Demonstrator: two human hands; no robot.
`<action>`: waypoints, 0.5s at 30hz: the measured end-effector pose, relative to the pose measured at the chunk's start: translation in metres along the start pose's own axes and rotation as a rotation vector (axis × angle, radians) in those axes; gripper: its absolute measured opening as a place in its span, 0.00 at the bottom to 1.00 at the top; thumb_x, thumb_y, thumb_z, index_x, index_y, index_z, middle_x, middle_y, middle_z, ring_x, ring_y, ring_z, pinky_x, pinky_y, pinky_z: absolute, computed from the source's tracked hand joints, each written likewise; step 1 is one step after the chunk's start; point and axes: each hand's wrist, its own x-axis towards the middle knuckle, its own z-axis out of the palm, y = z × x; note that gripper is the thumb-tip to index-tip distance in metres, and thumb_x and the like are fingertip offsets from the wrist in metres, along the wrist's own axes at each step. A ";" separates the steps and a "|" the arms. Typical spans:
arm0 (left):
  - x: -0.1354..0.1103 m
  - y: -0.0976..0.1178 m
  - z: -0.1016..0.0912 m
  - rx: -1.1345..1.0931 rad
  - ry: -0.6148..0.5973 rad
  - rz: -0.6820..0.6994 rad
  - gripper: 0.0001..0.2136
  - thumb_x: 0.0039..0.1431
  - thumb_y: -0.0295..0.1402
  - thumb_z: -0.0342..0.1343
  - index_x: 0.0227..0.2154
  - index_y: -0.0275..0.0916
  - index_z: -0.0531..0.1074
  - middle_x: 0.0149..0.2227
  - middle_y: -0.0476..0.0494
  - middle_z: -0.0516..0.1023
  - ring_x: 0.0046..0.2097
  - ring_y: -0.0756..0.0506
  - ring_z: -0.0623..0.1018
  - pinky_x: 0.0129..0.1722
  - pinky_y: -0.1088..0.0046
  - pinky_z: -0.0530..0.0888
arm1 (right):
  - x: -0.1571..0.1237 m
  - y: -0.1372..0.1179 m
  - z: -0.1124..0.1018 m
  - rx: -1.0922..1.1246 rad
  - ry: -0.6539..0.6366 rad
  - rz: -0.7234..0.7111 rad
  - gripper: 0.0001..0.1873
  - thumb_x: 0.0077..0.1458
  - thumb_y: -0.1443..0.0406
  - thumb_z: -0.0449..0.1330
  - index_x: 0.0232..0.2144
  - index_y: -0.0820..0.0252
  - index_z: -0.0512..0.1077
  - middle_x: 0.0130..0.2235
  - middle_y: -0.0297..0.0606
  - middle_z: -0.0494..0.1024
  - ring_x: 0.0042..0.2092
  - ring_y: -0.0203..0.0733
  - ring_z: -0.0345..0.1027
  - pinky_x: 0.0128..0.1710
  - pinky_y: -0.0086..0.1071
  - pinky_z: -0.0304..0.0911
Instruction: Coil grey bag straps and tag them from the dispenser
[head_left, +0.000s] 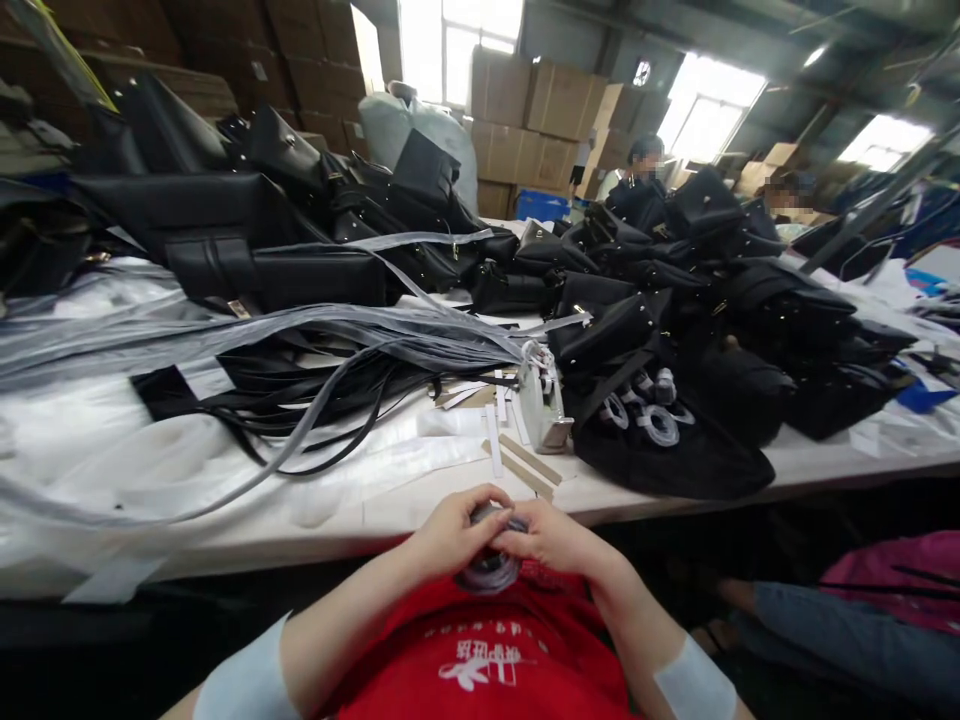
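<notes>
My left hand [450,530] and my right hand [547,535] meet in front of my red shirt, just below the white table's front edge [375,530]. Both are closed around a coiled grey strap [489,570], rolled into a small disc between the fingers. On the table above my hands lie a long bundle of grey plastic-wrapped straps [300,335], loose black straps [315,390] and a small metal buckle piece [544,405]. Several rolled white-wrapped straps [652,415] rest on a black cloth [675,455] to the right.
Piles of black handbags [675,290] cover the far half of the table. Cardboard strips [529,465] lie near the edge. Two other people sit behind the bags at the back right. Stacked cartons [540,110] stand by the windows. A person's legs [825,630] show at lower right.
</notes>
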 end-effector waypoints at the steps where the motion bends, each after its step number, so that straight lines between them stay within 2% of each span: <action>1: -0.005 -0.004 0.004 0.015 -0.021 -0.003 0.15 0.59 0.43 0.54 0.38 0.37 0.78 0.36 0.44 0.81 0.38 0.44 0.76 0.42 0.73 0.71 | -0.002 0.004 0.003 0.040 -0.043 0.019 0.15 0.55 0.55 0.61 0.36 0.62 0.76 0.33 0.33 0.77 0.35 0.39 0.68 0.37 0.30 0.63; 4: -0.021 -0.021 0.017 0.038 -0.017 -0.021 0.17 0.62 0.43 0.50 0.36 0.37 0.79 0.36 0.43 0.81 0.39 0.44 0.76 0.43 0.73 0.70 | -0.005 0.013 0.008 0.085 -0.126 0.074 0.17 0.51 0.56 0.65 0.37 0.62 0.77 0.34 0.34 0.78 0.35 0.39 0.69 0.36 0.30 0.63; 6: -0.029 -0.032 0.024 0.052 -0.017 -0.081 0.18 0.61 0.44 0.51 0.35 0.37 0.80 0.33 0.43 0.80 0.34 0.46 0.75 0.38 0.74 0.70 | -0.004 0.017 0.002 -0.039 -0.092 0.085 0.15 0.50 0.56 0.66 0.36 0.62 0.77 0.33 0.34 0.78 0.34 0.39 0.69 0.35 0.29 0.63; 7: -0.032 -0.037 0.026 0.045 -0.016 -0.129 0.19 0.61 0.45 0.50 0.35 0.36 0.80 0.31 0.44 0.80 0.31 0.47 0.73 0.33 0.75 0.69 | -0.001 0.019 -0.005 -0.141 -0.006 0.073 0.13 0.53 0.56 0.64 0.34 0.61 0.77 0.32 0.35 0.77 0.34 0.39 0.69 0.36 0.29 0.63; 9: -0.034 -0.045 0.027 0.001 0.000 -0.223 0.20 0.60 0.46 0.50 0.38 0.35 0.80 0.27 0.45 0.78 0.25 0.49 0.68 0.25 0.77 0.65 | 0.007 0.024 -0.019 -0.374 0.272 0.053 0.12 0.59 0.59 0.58 0.33 0.62 0.76 0.33 0.37 0.77 0.36 0.39 0.69 0.39 0.31 0.62; 11: -0.034 -0.049 0.026 -0.052 0.017 -0.260 0.21 0.59 0.47 0.51 0.39 0.35 0.80 0.26 0.45 0.77 0.23 0.50 0.65 0.21 0.78 0.62 | 0.018 0.031 -0.031 -0.623 0.514 0.078 0.11 0.61 0.63 0.56 0.36 0.62 0.76 0.36 0.40 0.76 0.39 0.41 0.69 0.42 0.32 0.62; 13: -0.033 -0.051 0.025 -0.080 0.033 -0.250 0.21 0.58 0.48 0.52 0.38 0.36 0.81 0.26 0.46 0.76 0.23 0.51 0.65 0.21 0.79 0.62 | 0.027 0.040 -0.036 -0.833 0.603 0.124 0.09 0.59 0.65 0.58 0.39 0.63 0.76 0.39 0.42 0.76 0.42 0.43 0.69 0.44 0.32 0.61; 15: -0.033 -0.051 0.024 -0.091 0.049 -0.243 0.21 0.58 0.48 0.52 0.38 0.36 0.81 0.25 0.46 0.76 0.23 0.51 0.65 0.22 0.79 0.62 | 0.033 0.047 -0.034 -0.968 0.608 0.135 0.09 0.59 0.65 0.58 0.39 0.61 0.77 0.39 0.42 0.75 0.44 0.43 0.69 0.45 0.31 0.61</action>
